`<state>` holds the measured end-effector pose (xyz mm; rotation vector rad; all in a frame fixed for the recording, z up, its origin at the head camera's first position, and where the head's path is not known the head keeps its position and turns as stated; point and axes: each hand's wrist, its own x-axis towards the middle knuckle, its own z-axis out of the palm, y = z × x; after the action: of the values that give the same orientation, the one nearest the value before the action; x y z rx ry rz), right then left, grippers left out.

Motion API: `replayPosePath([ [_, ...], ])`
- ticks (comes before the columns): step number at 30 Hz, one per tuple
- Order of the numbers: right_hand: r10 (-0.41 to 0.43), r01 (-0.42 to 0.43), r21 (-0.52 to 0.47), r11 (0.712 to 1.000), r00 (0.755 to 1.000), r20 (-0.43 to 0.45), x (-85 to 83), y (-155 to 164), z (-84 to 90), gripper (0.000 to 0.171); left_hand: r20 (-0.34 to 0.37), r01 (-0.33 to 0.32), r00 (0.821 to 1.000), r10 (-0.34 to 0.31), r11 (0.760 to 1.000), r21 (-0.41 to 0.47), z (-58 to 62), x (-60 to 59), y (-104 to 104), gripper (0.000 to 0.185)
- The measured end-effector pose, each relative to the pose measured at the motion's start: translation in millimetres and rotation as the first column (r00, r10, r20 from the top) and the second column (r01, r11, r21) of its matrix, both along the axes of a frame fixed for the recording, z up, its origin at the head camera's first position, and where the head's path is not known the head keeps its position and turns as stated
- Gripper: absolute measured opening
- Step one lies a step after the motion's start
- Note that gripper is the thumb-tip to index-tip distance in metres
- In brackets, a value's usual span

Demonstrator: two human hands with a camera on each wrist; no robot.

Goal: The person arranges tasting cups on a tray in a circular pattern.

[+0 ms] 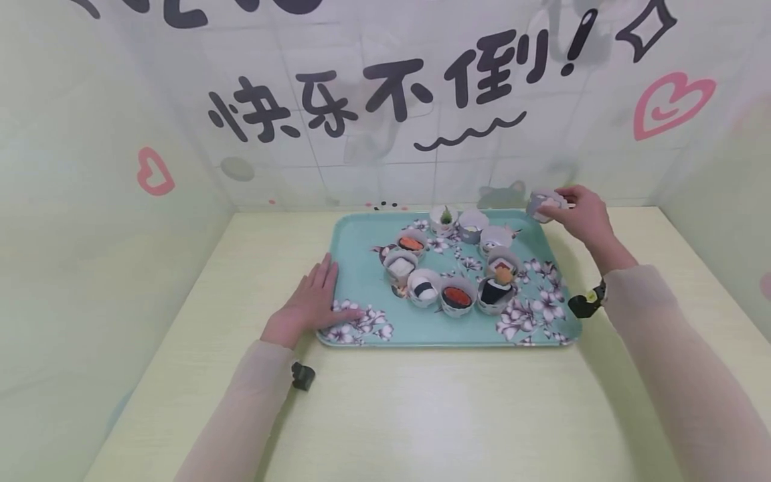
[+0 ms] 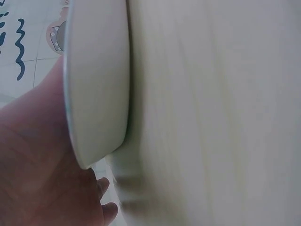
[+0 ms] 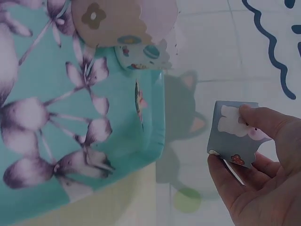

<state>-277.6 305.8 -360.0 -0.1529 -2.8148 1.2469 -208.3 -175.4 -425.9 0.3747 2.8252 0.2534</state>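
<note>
My right hand (image 1: 587, 215) pinches a small grey-blue paper cup (image 3: 225, 141) with a white cartoon figure, above the tray's far right corner. My left hand (image 1: 308, 298) rests on the left edge of the turquoise flowered tray (image 1: 361, 251), fingers straight and thumb laid over the rim. In the left wrist view the tray's pale side hides part of that hand. On the tray, several paper cups form a ring. Some hold sushi-shaped pieces, among them an orange-topped one (image 1: 411, 244), a red-topped one (image 1: 457, 297) and a black-wrapped one (image 1: 496, 292).
Beneath the tray is a pale wooden table (image 1: 434, 408). A white printed wall sheet (image 1: 391, 174) with black lettering stands close behind the tray. Printed sheets also rise on the left and right sides.
</note>
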Motion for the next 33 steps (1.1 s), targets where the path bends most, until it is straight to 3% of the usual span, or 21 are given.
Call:
replayPosePath([
  [18,0.147,-0.146,-0.019,0.989,0.989,0.005,-24.9,-98,38.9,0.062,-0.006,0.01,1.0,-0.01,1.0,0.01,3.1,1.9,0,0.12],
  [26,0.24,-0.24,-0.006,0.971,0.97,0.033,-50.3,-144,34.2,0.058,-0.003,0.004,1.0,-0.004,1.0,0.016,-0.2,0.0,-2,0.122],
  [33,0.299,-0.3,0.035,0.953,0.954,0.027,-62.1,-183,25.3,0.05,-0.009,0.006,1.0,-0.006,1.0,0.022,-3.4,-2.2,-2,0.123],
])
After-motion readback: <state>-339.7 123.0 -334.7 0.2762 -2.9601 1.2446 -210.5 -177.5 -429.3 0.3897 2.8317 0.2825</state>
